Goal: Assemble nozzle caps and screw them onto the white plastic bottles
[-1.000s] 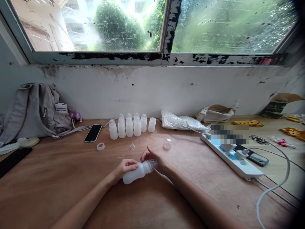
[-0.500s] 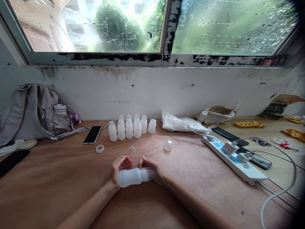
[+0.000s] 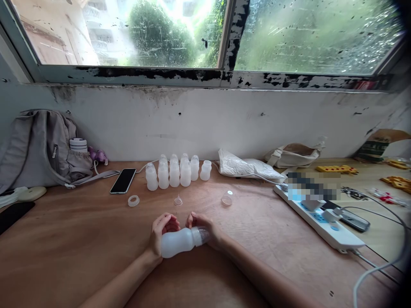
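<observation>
Watching the head feed, I'd say this was the cap-fitting bit: left hand (image 3: pixel 159 236) was wrapped round the body of the frosted bottle (image 3: pixel 176 241), which lay on its side just above the wooden table (image 3: pixel 80 248), and right hand (image 3: pixel 205 229) was pinching the clear cap end (image 3: pixel 201 235). My guess was that the next move needed a firm twist while the left held steady. Bottle looked milky, soft-waisted and empty.
</observation>
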The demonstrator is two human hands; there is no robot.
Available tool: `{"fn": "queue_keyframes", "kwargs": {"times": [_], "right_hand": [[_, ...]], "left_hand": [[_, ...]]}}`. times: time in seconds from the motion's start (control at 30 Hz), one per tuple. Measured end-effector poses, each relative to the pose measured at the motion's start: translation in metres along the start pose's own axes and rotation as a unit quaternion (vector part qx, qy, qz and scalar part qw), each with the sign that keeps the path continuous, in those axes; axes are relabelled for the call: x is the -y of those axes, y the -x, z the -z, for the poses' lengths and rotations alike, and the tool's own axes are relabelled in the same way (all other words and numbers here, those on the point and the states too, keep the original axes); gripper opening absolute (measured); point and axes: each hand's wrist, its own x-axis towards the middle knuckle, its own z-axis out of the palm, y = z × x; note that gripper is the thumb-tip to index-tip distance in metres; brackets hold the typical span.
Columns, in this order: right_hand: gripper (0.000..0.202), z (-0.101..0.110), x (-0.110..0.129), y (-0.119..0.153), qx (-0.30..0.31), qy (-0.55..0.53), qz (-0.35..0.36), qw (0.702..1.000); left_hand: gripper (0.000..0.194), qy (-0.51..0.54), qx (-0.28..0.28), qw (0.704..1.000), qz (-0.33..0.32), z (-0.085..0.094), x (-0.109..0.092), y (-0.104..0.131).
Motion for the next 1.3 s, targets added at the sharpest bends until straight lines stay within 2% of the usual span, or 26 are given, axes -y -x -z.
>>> {"fn": "queue_keyframes", "kwargs": {"times": [0.13,0.3,0.43,0.53,0.63,0.7,0.77,0.87,0.93,1.0,1.1,1.2,1.3], "right_hand": [[0.037,0.004,0.008,0.002,0.014,0.021,0.01,1.0],[0.037,0.011,0.021,0.005,0.008,-0.001,0.026,1.0],[0.038,0.019,0.026,0.005,-0.013,-0.046,0.041,0.998],[0.039,0.026,0.028,0.003,-0.013,-0.103,0.033,0.994],[0.035,0.032,0.026,-0.001,-0.038,-0.18,0.024,0.983],[0.024,0.033,0.023,-0.003,-0.064,-0.205,0.02,0.976],[0.012,0.029,0.019,-0.004,-0.063,-0.186,0.017,0.98],[0.027,0.015,0.01,-0.002,-0.015,-0.105,0.025,0.994],[0.034,0.004,0.005,0.001,-0.005,-0.046,0.045,0.998],[0.037,-0.004,0.002,0.003,-0.032,0.018,0.078,0.996],[0.035,-0.006,0.002,0.004,-0.089,0.109,0.142,0.98],[0.031,0.001,0.002,0.001,-0.133,0.182,0.195,0.955],[0.032,0.017,0.003,-0.006,-0.196,0.235,0.216,0.927]], "left_hand": [[0.021,-0.096,0.017,0.994,-0.054,-0.001,0.0,0.002],[0.022,-0.254,0.03,0.956,-0.142,-0.004,-0.007,0.014],[0.025,-0.31,0.082,0.936,-0.142,-0.002,-0.01,0.013],[0.033,-0.292,0.106,0.944,-0.111,0.002,-0.007,0.006],[0.041,-0.197,0.1,0.972,-0.082,0.003,-0.004,0.001],[0.043,-0.121,0.088,0.987,-0.067,0.001,-0.003,0.0],[0.045,-0.063,0.074,0.993,-0.059,-0.001,-0.004,0.001],[0.045,-0.036,0.063,0.995,-0.075,-0.002,-0.004,0.003],[0.044,-0.079,0.065,0.99,-0.1,-0.002,-0.003,0.003],[0.043,-0.171,0.065,0.973,-0.141,0.0,-0.002,0.004],[0.04,-0.343,0.054,0.913,-0.217,0.001,0.002,0.005],[0.038,-0.459,0.054,0.85,-0.254,0.003,0.006,0.004],[0.037,-0.513,0.043,0.811,-0.277,0.007,0.009,-0.001]]}}
